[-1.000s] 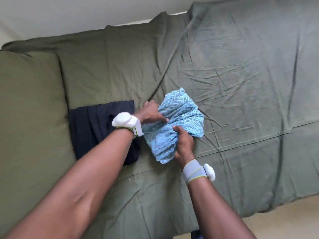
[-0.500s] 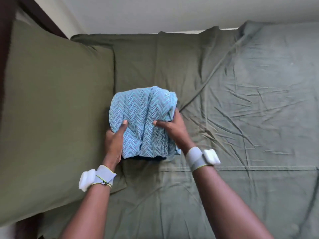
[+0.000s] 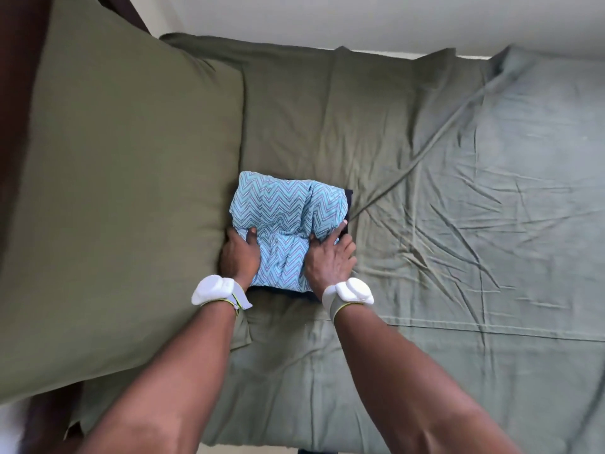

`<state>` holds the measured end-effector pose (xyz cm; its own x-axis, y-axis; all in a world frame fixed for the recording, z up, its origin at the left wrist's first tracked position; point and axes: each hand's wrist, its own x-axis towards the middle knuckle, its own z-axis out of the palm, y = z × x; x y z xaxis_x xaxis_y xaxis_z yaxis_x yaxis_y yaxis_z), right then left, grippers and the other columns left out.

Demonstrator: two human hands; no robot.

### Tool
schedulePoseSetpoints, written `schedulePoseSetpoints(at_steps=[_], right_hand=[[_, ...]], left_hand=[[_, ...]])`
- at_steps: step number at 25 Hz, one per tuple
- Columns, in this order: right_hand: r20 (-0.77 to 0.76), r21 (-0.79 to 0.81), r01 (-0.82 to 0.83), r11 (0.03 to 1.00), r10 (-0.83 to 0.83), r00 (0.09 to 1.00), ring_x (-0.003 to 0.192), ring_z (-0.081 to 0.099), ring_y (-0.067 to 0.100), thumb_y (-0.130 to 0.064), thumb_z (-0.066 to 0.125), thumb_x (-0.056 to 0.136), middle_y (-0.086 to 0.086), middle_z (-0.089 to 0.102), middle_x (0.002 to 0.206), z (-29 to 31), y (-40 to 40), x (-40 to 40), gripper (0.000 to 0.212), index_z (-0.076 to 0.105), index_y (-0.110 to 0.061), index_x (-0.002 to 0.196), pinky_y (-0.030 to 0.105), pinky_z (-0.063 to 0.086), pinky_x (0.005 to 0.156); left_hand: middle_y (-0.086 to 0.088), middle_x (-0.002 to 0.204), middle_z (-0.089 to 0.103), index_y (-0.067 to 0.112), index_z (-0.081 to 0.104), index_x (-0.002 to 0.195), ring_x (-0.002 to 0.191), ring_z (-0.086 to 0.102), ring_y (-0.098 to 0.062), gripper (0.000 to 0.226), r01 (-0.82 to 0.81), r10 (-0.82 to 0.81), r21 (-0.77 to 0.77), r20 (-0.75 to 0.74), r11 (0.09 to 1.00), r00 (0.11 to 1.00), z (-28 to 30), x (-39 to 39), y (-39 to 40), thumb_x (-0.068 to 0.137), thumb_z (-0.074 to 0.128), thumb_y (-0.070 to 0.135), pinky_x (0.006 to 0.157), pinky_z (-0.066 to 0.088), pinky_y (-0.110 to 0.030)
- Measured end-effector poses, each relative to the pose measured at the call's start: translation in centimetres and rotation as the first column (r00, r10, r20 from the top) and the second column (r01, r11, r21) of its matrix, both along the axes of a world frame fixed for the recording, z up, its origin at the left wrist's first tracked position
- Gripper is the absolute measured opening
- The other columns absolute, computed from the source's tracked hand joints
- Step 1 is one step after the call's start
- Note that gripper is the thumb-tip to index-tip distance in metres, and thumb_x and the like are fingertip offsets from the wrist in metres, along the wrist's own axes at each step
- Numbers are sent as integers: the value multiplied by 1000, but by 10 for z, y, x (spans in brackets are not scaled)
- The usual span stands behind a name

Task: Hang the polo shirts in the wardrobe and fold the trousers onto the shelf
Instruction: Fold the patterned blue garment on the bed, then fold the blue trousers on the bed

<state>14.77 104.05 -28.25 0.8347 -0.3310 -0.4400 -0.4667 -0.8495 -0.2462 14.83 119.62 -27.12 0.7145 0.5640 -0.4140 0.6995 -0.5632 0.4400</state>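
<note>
Folded trousers (image 3: 288, 221), blue chevron, sit on a dark garment (image 3: 349, 204) on the bed (image 3: 458, 224), left edge against the pillow (image 3: 131, 191). Left hand (image 3: 239, 255) and right hand (image 3: 330, 260) grip their sides. Open sheet lies rightward. No labels readable.

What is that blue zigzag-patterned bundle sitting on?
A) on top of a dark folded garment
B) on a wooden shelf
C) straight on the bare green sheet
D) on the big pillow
A: a dark folded garment peeks out along the right and lower edges of the blue zigzag bundle, which both the left hand and the right hand are holding beside the pillow.
</note>
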Motion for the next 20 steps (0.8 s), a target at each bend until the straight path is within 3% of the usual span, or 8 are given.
schedulePoseSetpoints(at_steps=[3, 5, 8, 11, 13, 16, 20], right_hand=[[-83, -2, -69, 998, 69, 994, 116, 39, 34, -54, 37, 98, 16, 37, 132, -8, -8, 2, 85, -1, -2, 154, 45, 36, 93], [-138, 36, -51, 998, 56, 989, 123, 36, 34, -59, 35, 97, 16, 33, 140, -15, -12, 13, 86, 2, -6, 155, 44, 31, 101], [-229, 139, -152, 979, 181, 956, 135, 26, 35, -70, 29, 93, 18, 19, 155, -4, -36, 12, 92, -2, -11, 156, 42, 18, 111], [-235, 265, -236, 935, 300, 924, 142, 21, 37, -75, 26, 90, 18, 19, 155, 20, -80, -18, 91, -3, -20, 156, 46, 17, 115], [-206, 241, -268, 933, 318, 925, 142, 22, 36, -73, 28, 91, 16, 19, 155, 33, -118, -74, 87, -2, -24, 156, 48, 22, 114], [-228, 181, -320, 930, 356, 906, 140, 24, 37, -61, 39, 95, 20, 21, 152, 61, -173, -207, 82, 8, -14, 154, 47, 28, 110], [-202, 156, -296, 942, 324, 924, 119, 42, 40, -41, 54, 93, 19, 41, 127, 122, -229, -362, 50, 43, -5, 126, 45, 41, 96]], left_hand=[[-30, 111, 63, 2, 39, 114, 97, 61, -47, 39, 88, -87, 102, -15, 991, 996, -1, -2, -10, 102, 38, 39, 67, 38, -41], [-29, 112, 61, 0, 40, 118, 97, 61, -46, 37, 135, -129, 169, -45, 976, 991, 5, 0, -16, 102, 37, 33, 68, 39, -42], [-26, 116, 54, -1, 41, 133, 99, 57, -41, 43, 254, -265, 394, -27, 883, 964, 14, -20, -28, 93, 42, 15, 77, 48, -47], [-24, 139, 43, 6, 32, 143, 122, 46, -41, 59, 348, -433, 591, 2, 728, 901, 9, -64, -36, 87, 46, 15, 98, 39, -51], [-25, 147, 34, 7, 30, 146, 131, 38, -43, 67, 360, -417, 537, -18, 763, 909, 18, -123, -54, 86, 55, 20, 105, 33, -53], [-24, 152, 27, 8, 27, 149, 138, 28, -41, 73, 472, -422, 383, -213, 794, 881, 51, -246, -103, 87, 59, 27, 109, 25, -53], [-19, 128, 46, 8, 46, 130, 119, 43, -38, 56, 515, -448, 268, -273, 814, 851, 106, -380, -185, 80, 65, 25, 95, 36, -47]])
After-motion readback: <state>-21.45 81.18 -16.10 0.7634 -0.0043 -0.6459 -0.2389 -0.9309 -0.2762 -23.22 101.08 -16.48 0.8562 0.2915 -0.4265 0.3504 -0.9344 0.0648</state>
